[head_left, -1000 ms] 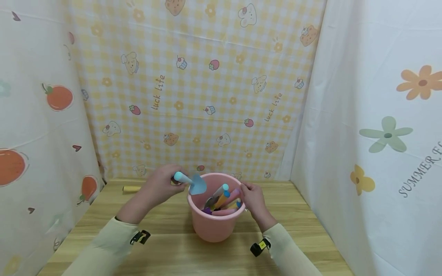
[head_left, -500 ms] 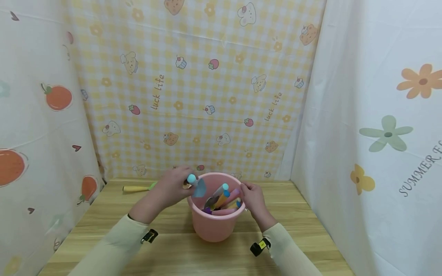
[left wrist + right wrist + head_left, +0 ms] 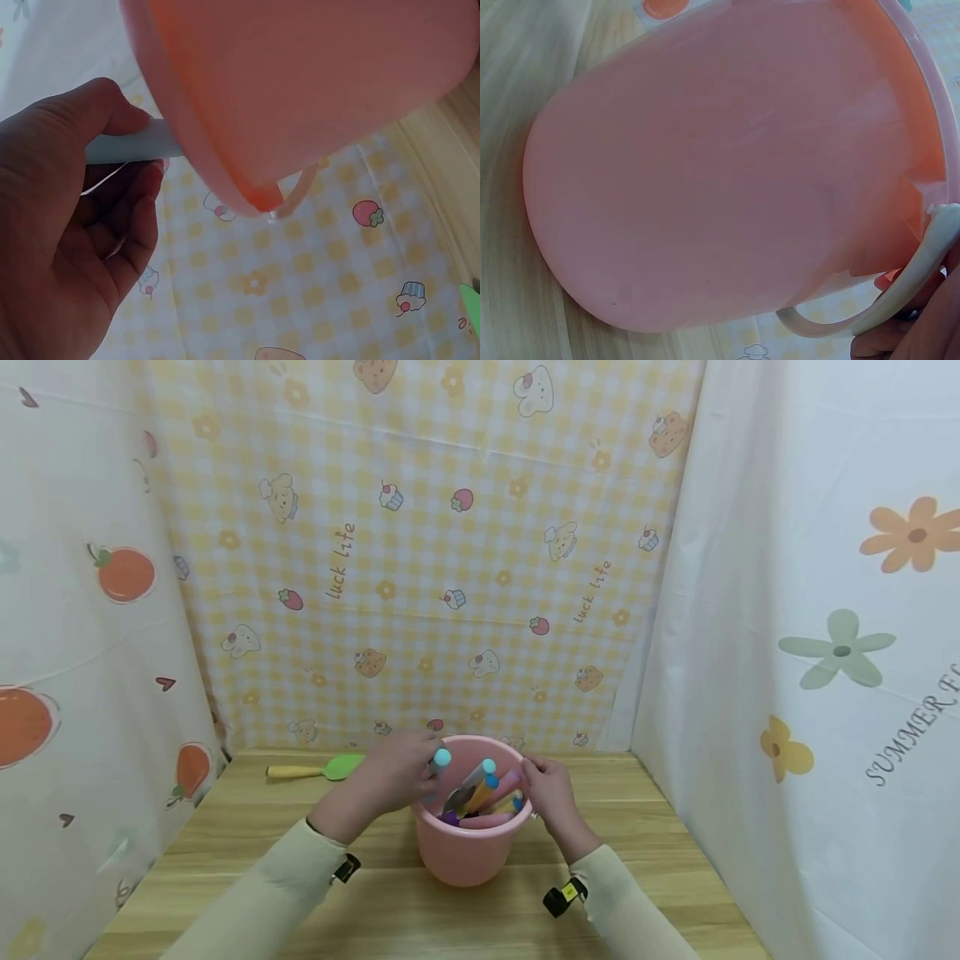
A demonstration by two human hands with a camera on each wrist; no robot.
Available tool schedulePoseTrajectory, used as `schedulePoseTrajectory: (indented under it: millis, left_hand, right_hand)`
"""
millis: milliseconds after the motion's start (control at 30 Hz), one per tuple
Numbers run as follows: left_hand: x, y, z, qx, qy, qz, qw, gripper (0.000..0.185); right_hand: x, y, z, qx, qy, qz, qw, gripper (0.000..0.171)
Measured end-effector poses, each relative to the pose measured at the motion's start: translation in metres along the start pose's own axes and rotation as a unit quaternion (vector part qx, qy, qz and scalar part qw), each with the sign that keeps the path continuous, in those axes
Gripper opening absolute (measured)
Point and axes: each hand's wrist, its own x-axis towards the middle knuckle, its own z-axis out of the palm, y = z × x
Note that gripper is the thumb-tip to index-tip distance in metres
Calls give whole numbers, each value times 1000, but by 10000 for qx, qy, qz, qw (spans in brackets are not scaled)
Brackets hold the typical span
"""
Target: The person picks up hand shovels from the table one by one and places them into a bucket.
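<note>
A pink bucket (image 3: 467, 856) stands upright on the wooden table. At its left rim my left hand (image 3: 390, 777) pinches the pale blue handle (image 3: 139, 145) of a small toy shovel (image 3: 442, 758) between thumb and fingers; its blade, seen earlier, is now hidden inside the bucket. My right hand (image 3: 551, 792) grips the right rim. In the right wrist view, the fingers (image 3: 922, 330) curl beside the bucket's white carry handle (image 3: 892, 300). Several tools with coloured handles lie in the bucket, among them an orange handle with a blue end (image 3: 486, 790) and a pink one (image 3: 487, 821).
A small shovel with a yellow handle (image 3: 294, 772) and green blade (image 3: 343, 767) lies on the table (image 3: 360, 910) at the back left. A checked curtain (image 3: 450, 543) hangs behind, and white printed curtains (image 3: 750, 527) close off both sides.
My left hand has moved right with the blue shovel, lowering its blade into the bucket. More of the green-bladed shovel shows behind it. The right hand has stayed at the rim.
</note>
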Motion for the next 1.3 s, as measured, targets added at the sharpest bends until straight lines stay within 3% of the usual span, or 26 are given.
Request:
schedulePoseTrajectory:
  millis: [133, 300, 600, 867, 967, 1133, 1300]
  left_hand:
    - [6, 5, 5, 378, -379, -139, 9985, 25]
    - [9, 8, 12, 398, -663, -106, 9969, 28]
    - [11, 8, 22, 402, -782, 87, 9961, 27]
    - [15, 7, 29, 445, -992, 18, 9941, 31]
    - [18, 7, 30, 0, -1200, -174, 9926, 31]
    - [20, 8, 32, -904, -1602, -619, 9810, 37]
    - [23, 10, 33, -1002, -1801, -824, 9750, 42]
  right_hand:
    - [0, 0, 0, 23, 1, 29, 10000, 36]
    - [0, -1, -2, 31, -25, -25, 10000, 36]
    - [0, 0, -2, 29, -44, -99, 9999, 36]
    - [0, 0, -2, 61, -93, -72, 9999, 37]
    - [0, -1, -1, 15, -66, -61, 10000, 36]
    - [-1, -1, -2, -27, -27, -97, 9999, 36]
    - [0, 0, -2, -31, -35, -145, 9999, 35]
